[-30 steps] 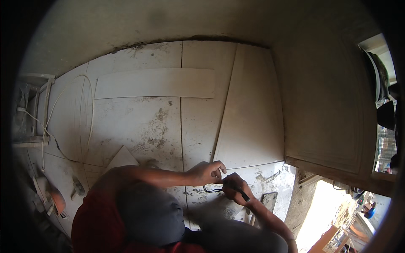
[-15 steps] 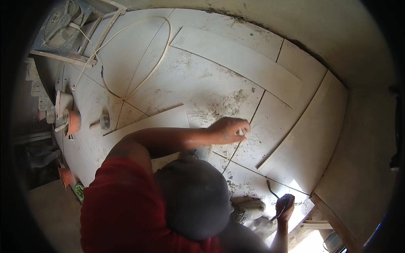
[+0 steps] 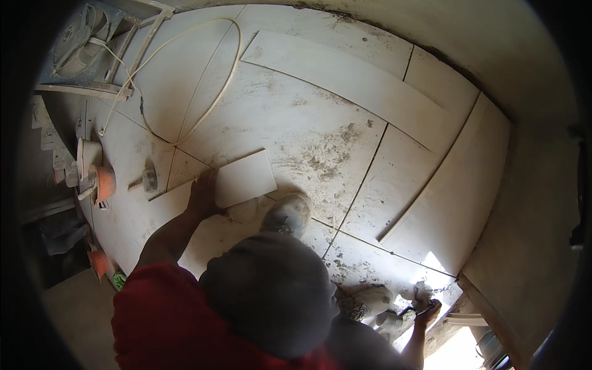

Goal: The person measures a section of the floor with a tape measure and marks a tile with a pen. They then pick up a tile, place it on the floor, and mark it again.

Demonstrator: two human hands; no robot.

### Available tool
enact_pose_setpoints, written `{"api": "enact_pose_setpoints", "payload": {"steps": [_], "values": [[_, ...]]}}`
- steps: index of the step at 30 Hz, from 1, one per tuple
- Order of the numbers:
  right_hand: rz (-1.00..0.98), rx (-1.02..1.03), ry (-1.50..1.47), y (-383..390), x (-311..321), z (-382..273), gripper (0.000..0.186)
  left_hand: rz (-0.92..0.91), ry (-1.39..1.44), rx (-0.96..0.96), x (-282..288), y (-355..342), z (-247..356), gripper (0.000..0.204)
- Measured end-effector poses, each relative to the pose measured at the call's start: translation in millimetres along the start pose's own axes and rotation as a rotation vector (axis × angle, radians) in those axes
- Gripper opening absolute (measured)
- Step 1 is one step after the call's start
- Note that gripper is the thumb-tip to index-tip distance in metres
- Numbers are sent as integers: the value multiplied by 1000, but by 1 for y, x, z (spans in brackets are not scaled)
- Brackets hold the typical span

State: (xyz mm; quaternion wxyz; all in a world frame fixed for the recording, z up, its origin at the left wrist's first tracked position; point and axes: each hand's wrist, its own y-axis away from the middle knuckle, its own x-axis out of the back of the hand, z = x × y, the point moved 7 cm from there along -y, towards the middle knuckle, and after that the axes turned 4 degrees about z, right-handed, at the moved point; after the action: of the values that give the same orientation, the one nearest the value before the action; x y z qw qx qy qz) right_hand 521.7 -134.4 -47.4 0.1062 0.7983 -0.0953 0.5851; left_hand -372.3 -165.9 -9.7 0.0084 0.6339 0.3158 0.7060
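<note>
My left hand (image 3: pixel 203 194) grips a white tile strip (image 3: pixel 246 179) lying at an angle on the floor, fingers and thumb across its width. At the lower right my right hand (image 3: pixel 427 316) is closed on a dark metal tool (image 3: pixel 413 311), partly hidden among grey objects on the dirty tiles. My shoes (image 3: pixel 287 214) stand between the hands. Left of the held strip lies a small mallet (image 3: pixel 149 180) with a grey head.
A long white tile strip (image 3: pixel 339 83) lies across the back, a larger piece (image 3: pixel 456 185) at right along the wall. At left are a fan on a frame (image 3: pixel 77 43), a looped cable (image 3: pixel 225 86) and orange containers (image 3: pixel 105 184). A bright opening (image 3: pixel 462 345) shows lower right.
The view has swung round since a second ago. My hands, close together then, are apart: the left moved left onto the tile strip, the right went down and right with the tool.
</note>
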Motion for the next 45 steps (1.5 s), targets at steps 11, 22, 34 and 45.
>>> {"api": "enact_pose_setpoints", "payload": {"steps": [11, 22, 34, 45], "values": [[148, -190, 233, -17, 43, -72, 35, 4, 23, -247, 11, -37, 2, 138], [94, 618, -52, -141, 126, -389, 22, -60, 11, -278, 1, -48, -20, 132], [-1334, 486, -522, -27, -77, -661, 59, -102, 62, -396, -18, -66, -11, 127], [-877, 530, -69, -80, -59, -536, 33, 211, 204, -591, 40, -55, 76, 124]]}}
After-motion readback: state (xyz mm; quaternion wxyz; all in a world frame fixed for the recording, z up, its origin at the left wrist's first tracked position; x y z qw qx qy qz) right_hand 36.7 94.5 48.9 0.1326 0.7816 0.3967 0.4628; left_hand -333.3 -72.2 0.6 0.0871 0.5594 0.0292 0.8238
